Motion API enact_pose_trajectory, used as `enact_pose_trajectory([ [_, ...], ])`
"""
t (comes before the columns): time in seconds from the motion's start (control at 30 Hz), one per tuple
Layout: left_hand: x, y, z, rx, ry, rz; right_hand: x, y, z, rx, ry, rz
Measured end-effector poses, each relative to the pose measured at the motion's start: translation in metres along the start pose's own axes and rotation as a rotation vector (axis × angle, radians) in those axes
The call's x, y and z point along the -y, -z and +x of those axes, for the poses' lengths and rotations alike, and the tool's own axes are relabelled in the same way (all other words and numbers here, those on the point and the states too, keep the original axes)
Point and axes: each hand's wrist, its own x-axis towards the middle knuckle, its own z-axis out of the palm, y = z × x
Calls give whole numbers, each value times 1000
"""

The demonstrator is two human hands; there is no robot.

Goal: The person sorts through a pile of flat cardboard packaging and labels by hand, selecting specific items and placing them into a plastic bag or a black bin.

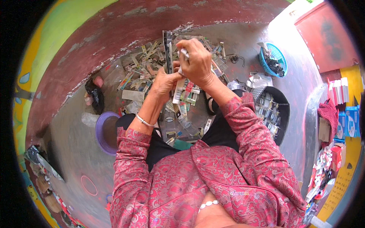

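Observation:
My left hand (pixel 164 81), with a bangle at the wrist, is closed around the lower end of a long, narrow black strip-shaped packet (pixel 167 47) that stands up from the fingers. Right beside it, my right hand (pixel 195 60) is closed on a small whitish, crumpled piece (pixel 184 53), mostly hidden in the fingers; its kind I cannot make out. The two hands nearly touch. Just below them shows a white packet (pixel 177 93) with red print; whether a hand holds it I cannot tell. Under and beyond the hands spreads a loose heap of flat strip packets (pixel 138 70).
A purple basin (pixel 102 133) stands left of my legs, a black plastic bag (pixel 97 97) beyond it. To the right are a black tub (pixel 281 110) holding several clear packets and a blue basket (pixel 280 59) with dark scraps. Boxes (pixel 351 121) line the right wall.

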Motion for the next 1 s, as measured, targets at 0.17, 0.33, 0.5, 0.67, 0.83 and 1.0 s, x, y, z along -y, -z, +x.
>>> enact_pose_trajectory([
  [0.17, 1, 2, -9, 29, -26, 50, -49, 7, 19, -125, -179, -368],
  [0.33, -9, 7, -9, -17, -23, -155, -93, 15, 11, -103, -797, 162],
  [0.5, -3, 16, -3, -26, 2, -229, -36, 9, 7, 158, -1288, 1009],
  [0.67, 2, 16, -1, -23, 8, -215, -13, 6, 2, 428, -991, 917],
  [0.83, 5, 6, -1, -162, -131, -26, -20, 8, 3, 407, -1182, 992],
  [1.0, -3, -1, -4, -186, -105, 11, -19, 16, 8, 530, -924, 563],
])
